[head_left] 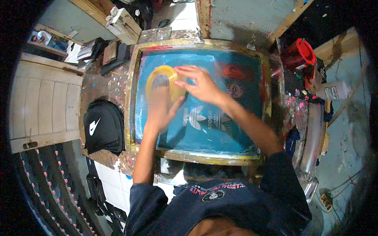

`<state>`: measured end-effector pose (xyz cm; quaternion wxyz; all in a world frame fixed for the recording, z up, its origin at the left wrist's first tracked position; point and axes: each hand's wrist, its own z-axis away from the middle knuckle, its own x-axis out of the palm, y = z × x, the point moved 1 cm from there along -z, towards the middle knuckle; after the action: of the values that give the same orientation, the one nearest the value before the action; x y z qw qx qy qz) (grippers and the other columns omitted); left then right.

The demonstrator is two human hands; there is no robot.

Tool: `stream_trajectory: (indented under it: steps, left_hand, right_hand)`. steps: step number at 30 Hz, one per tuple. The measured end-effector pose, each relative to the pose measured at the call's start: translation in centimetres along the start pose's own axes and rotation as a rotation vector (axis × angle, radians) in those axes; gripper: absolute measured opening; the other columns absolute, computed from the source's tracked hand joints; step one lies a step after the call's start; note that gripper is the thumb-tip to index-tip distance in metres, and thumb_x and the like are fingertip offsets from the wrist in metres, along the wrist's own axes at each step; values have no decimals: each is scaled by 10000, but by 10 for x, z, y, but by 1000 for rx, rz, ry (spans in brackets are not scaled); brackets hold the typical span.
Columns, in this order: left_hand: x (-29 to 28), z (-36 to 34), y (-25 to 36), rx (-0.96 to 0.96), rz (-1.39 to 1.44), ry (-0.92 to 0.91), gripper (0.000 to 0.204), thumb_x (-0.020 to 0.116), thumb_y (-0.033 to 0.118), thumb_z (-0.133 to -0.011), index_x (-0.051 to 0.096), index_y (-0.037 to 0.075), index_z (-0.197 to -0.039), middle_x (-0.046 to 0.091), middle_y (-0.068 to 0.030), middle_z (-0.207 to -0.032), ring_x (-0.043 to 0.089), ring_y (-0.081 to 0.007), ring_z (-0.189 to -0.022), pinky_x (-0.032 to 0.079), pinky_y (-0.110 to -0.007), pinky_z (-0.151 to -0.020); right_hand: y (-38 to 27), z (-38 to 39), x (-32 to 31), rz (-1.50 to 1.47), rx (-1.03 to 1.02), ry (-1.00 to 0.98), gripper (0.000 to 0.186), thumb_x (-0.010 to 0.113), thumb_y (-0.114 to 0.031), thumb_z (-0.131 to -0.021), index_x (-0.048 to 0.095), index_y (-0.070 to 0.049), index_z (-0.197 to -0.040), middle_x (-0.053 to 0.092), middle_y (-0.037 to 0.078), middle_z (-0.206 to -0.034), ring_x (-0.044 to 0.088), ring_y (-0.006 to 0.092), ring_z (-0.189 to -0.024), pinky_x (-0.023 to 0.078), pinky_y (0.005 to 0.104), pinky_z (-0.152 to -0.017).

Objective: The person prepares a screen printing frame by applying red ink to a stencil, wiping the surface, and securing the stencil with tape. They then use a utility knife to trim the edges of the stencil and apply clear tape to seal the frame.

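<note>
A roll of yellow tape [151,84] is held above the left part of a screen-printing frame [212,157]. My left hand [157,108], smeared by motion, is closed on the roll's near side, its thumb along the right. From the right, my right hand [201,85] reaches over with thumb and fingertips at the roll's right edge; whether they pinch a loose end of tape is too blurred to tell. Below both hands stretches the frame's teal mesh [173,135], with several pale stencil designs at its middle and right.
A stack of black curved fabric pieces [104,131] lies left of the frame on the paint-stained table [94,82]. A red can [298,55] and a white container [335,90] stand to the right. Dark pieces [55,188] with pink spots hang in rows at lower left.
</note>
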<state>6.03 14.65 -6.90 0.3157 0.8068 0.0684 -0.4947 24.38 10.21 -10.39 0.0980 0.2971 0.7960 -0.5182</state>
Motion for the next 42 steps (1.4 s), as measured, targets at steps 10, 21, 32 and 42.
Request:
stream_trajectory:
  steps: [10,21,32,42]
  left_hand:
    - [-34,116,105,129,219,161,387,796,159,-701,533,-23,-918,505,-180,-801,510,-387,-708,412,-447,-617]
    - [-21,180,140,25,393,136,704,781,196,-704,518,-153,-1255,640,-281,-1081,664,-413,-969,523,-434,-847]
    - [-12,179,156,13,492,232,433,806,153,-691,590,-75,-990,569,-174,-788,572,-335,-682,467,-386,-625]
    - [-9,187,152,16,541,170,377,806,125,-665,568,-33,-911,564,-180,-804,570,-373,-730,467,-421,-663]
  right_hand:
    - [-167,126,-28,130,18,263,352,791,-141,-739,712,-68,-1074,654,122,-1172,615,318,-1046,510,411,-880]
    - [-217,144,-36,138,106,182,344,708,-47,-653,534,-5,-947,530,177,-955,516,366,-861,446,439,-768]
    - [-211,164,-28,163,76,190,278,694,-17,-679,543,13,-910,537,163,-906,518,356,-813,444,420,-718]
    - [-218,178,-31,201,159,287,263,748,-43,-701,616,-1,-924,584,154,-951,571,319,-855,482,401,-757]
